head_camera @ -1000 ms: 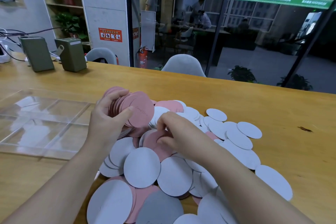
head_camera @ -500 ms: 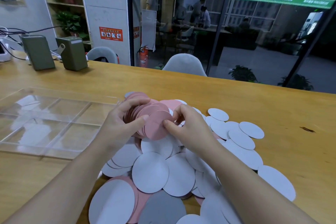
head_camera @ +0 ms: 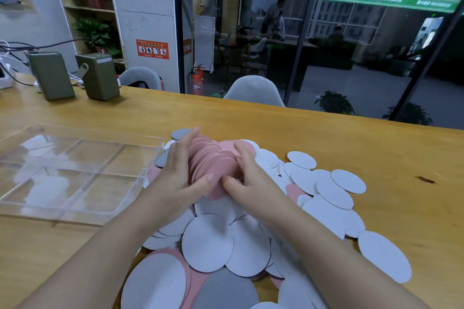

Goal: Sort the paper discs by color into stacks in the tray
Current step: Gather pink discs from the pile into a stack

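A fanned stack of pink discs (head_camera: 213, 163) stands on edge above the pile, held between both hands. My left hand (head_camera: 179, 173) grips its left side, fingers reaching over the top and thumb at the front. My right hand (head_camera: 251, 183) grips the right side, fingers curled round the edge. Beneath them lies a loose pile of white discs (head_camera: 208, 243), with pink discs (head_camera: 292, 190) and grey discs (head_camera: 226, 291) mixed in. The clear divided tray (head_camera: 75, 216) sits to the left with no discs visible in its compartments.
Two olive-green boxes (head_camera: 99, 76) and cables stand at the table's far left. Grey chair backs (head_camera: 253, 91) rise behind the far edge. The wooden table (head_camera: 376, 148) shows bare wood to the right of the pile, with a small dark mark (head_camera: 424, 179).
My right hand lifted a pink disc from the pile and brought it to the stack in my left hand. Both hands now hold the stack, which sits lower and closer to the pile.
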`<state>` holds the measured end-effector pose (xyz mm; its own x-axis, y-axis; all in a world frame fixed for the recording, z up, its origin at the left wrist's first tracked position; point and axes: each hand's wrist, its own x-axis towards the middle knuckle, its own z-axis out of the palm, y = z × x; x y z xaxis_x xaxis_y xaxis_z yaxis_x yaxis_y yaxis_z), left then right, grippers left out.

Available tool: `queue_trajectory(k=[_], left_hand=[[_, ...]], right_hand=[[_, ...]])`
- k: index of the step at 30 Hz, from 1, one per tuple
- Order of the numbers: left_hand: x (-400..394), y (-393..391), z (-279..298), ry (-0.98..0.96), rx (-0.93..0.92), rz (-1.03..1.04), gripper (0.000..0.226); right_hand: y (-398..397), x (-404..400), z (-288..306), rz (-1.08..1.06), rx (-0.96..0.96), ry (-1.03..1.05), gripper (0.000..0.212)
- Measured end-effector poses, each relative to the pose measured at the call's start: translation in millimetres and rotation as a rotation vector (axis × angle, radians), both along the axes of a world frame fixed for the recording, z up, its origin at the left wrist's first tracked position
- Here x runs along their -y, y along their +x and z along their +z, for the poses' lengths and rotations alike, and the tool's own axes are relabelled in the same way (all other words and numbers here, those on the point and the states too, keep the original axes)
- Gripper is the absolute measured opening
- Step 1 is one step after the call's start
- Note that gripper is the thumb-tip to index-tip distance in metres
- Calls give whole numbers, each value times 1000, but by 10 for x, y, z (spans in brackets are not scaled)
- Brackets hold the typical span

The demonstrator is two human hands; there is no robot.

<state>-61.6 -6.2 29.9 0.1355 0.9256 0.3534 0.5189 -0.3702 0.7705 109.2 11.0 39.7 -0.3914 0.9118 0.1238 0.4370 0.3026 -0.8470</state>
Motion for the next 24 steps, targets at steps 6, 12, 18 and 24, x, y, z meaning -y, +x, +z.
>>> queue_trajectory(k=[6, 12, 18, 24], left_hand=[[44, 55, -5, -38, -198, 62, 76], [19, -9, -25, -149, 53, 52, 88], [-41, -138, -53, -107, 310, 102, 68], [-13, -159, -34, -62, 317, 34, 69]], right_hand=[[-62, 33, -5, 68, 98, 1, 68], [-48, 80, 46, 76, 113, 65, 58], [47, -256, 62, -194, -9, 153, 26], [124, -855, -11, -326, 352, 90, 36]])
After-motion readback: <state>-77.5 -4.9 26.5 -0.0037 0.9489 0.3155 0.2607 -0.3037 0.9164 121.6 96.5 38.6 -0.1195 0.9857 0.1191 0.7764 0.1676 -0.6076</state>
